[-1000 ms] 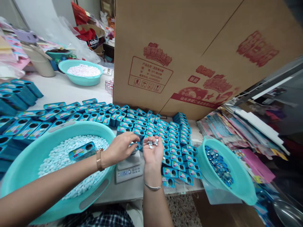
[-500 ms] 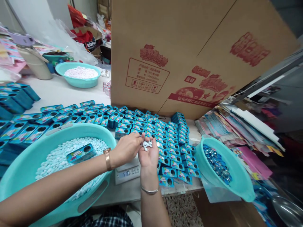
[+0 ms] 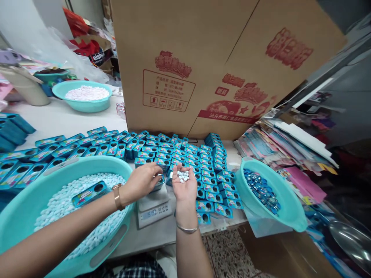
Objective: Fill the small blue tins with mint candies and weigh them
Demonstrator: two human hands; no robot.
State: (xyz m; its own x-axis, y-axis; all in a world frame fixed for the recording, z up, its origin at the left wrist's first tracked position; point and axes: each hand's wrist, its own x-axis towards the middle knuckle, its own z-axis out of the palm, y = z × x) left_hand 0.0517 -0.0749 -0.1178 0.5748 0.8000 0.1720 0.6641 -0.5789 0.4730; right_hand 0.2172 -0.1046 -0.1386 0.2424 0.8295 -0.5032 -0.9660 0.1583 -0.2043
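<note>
My right hand (image 3: 185,187) is palm up and cupped, holding a small heap of pale blue candies (image 3: 183,177). To its left, my left hand (image 3: 143,180) is turned palm down with its fingertips pinched over a small blue box (image 3: 159,184) on a white digital scale (image 3: 155,214). Whatever is between those fingertips is hidden. Under my left forearm stands a big turquoise basin (image 3: 16,216) of pale candies (image 3: 58,200); one blue box (image 3: 90,193) lies on top of them.
Rows of blue boxes (image 3: 208,180) with round holes fill the table before my hands. Behind them rises a large carton (image 3: 174,31). A turquoise basin (image 3: 292,210) of shiny blue pieces stands at the right, and another basin (image 3: 87,106) of whitish candies at the back left.
My left hand has moved away from my right palm, leftward and down to the box on the scale. My right hand has opened a little, still holding candies. The view has shifted slightly.
</note>
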